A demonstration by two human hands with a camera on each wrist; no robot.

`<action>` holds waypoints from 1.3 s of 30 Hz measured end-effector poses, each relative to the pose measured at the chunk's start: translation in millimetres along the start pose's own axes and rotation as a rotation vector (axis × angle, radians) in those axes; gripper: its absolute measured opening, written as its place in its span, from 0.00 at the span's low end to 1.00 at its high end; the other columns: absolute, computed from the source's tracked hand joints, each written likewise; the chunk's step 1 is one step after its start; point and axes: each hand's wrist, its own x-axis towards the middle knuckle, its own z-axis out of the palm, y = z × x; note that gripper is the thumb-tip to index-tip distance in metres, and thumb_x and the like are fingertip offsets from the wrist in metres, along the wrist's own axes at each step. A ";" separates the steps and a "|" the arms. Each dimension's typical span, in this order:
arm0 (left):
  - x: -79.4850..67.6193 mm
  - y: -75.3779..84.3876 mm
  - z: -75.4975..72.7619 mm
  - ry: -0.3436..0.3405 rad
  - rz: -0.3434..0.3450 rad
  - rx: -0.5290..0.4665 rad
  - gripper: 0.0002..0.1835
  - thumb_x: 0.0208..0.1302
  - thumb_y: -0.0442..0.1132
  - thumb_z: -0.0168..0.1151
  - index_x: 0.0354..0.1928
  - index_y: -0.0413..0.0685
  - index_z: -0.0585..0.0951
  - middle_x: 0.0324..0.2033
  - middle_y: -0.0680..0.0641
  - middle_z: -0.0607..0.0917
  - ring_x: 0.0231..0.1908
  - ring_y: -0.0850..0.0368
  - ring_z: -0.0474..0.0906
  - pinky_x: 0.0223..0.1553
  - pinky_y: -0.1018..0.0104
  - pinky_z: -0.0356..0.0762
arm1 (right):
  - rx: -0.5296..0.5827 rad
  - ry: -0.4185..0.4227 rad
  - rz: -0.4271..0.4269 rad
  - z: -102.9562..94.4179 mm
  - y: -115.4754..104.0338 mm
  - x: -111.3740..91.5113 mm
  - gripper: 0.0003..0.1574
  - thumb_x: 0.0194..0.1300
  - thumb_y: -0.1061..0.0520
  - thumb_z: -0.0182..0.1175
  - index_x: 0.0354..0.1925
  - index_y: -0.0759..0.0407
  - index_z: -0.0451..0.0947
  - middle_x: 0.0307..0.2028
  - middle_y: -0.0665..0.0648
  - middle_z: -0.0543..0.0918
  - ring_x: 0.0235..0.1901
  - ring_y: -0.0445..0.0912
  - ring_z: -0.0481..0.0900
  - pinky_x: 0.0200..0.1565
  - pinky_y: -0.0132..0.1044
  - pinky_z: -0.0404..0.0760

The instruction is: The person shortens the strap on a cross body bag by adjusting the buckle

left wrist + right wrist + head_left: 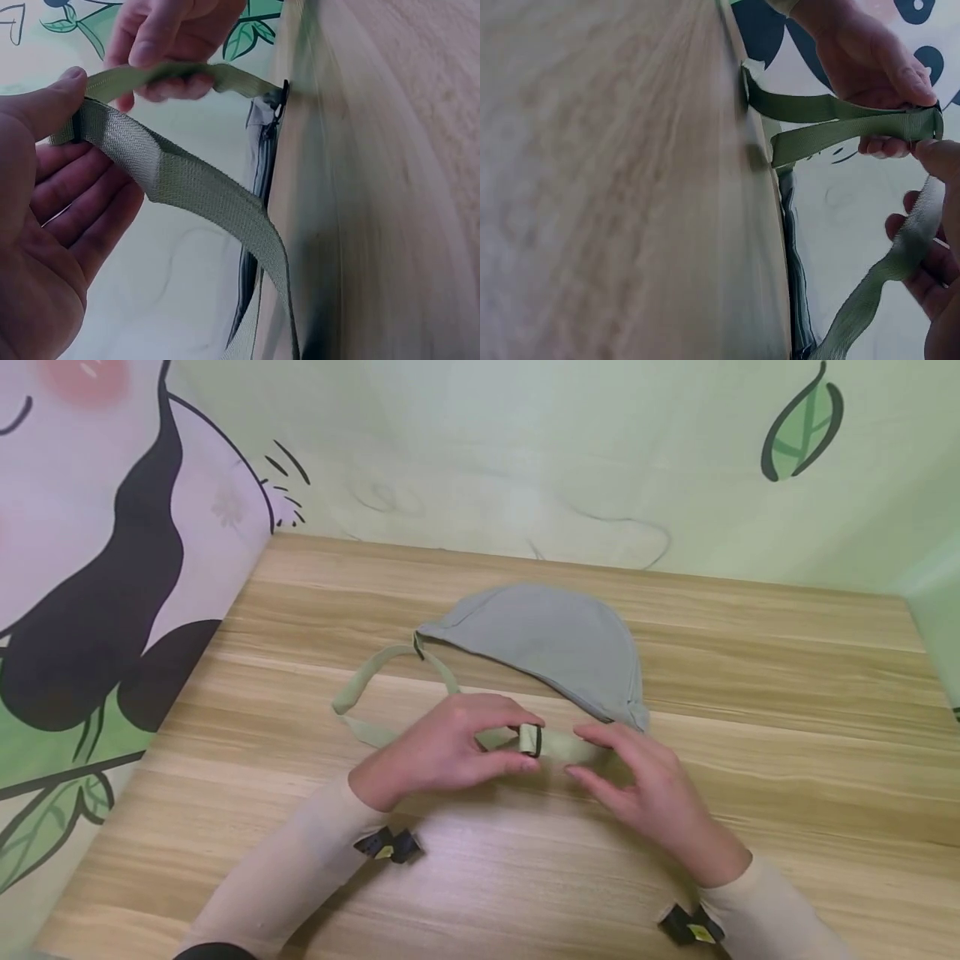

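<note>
A grey half-moon waist bag [547,635] lies on the wooden table in front of both hands. Its light green webbing strap [360,685] loops out to the left and comes back between the hands. My left hand [453,747] pinches a small black slider buckle [532,741] on the strap between thumb and fingers, above the table. Just to the right, my right hand [648,781] holds the strap loosely by its edges. In the left wrist view, the green strap [202,176] hangs in a curve from the left hand. The strap passes between the thumb and fingers of the right hand [172,45].
The wood-grain table [787,693] spreads around the bag. Behind it stands a pale green wall [487,468] with a leaf drawing, and a cartoon-printed panel [202,468] flanks the left side. Small black devices [390,845] sit at both wrists.
</note>
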 end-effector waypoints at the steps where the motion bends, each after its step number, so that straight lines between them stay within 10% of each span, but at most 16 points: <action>1: -0.4 -0.4 -0.3 -0.001 -0.002 -0.002 0.20 0.63 0.38 0.81 0.55 0.43 0.89 0.47 0.47 0.94 0.48 0.59 0.90 0.50 0.62 0.91 | 0.001 0.001 -0.004 -0.5 1.0 -0.9 0.32 0.80 0.38 0.59 0.54 0.68 0.84 0.44 0.60 0.91 0.41 0.50 0.88 0.58 0.18 0.80; 23: 7.9 -3.4 8.1 -0.083 0.025 0.112 0.20 0.65 0.44 0.79 0.56 0.45 0.88 0.49 0.50 0.93 0.49 0.61 0.89 0.56 0.74 0.85 | 0.019 -0.071 -0.054 -0.9 0.5 7.7 0.29 0.81 0.41 0.60 0.54 0.66 0.85 0.46 0.59 0.91 0.46 0.51 0.89 0.61 0.22 0.81; 39: 5.4 -4.5 7.3 -0.014 0.017 0.071 0.21 0.61 0.41 0.82 0.55 0.44 0.89 0.49 0.47 0.94 0.50 0.58 0.91 0.57 0.71 0.87 | -0.108 -0.093 -0.022 -8.1 15.4 -3.5 0.23 0.78 0.49 0.66 0.56 0.67 0.84 0.46 0.59 0.91 0.47 0.53 0.88 0.55 0.38 0.86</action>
